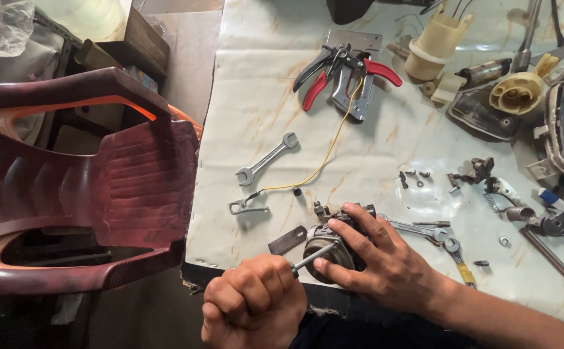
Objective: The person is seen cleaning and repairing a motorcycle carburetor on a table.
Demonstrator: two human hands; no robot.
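While my left hand (254, 304) is fisted around a green-handled steel screwdriver (312, 257), its tip meets the grey metal carburettor (326, 249) at the worktop's (372, 139) near edge. My right hand (376, 257) clasps that carburettor, just beside a dark flat metal plate (287, 240).

You have a small grey metal carburettor-like part (326, 249) at the near edge of the table, lying on its side with its round mouth turned toward you and dark fittings on top. Your screwdriver (310, 258) is slim, with a bright steel shaft and a green collar at the handle; its tip rests against the part's round face, slanting up to the right
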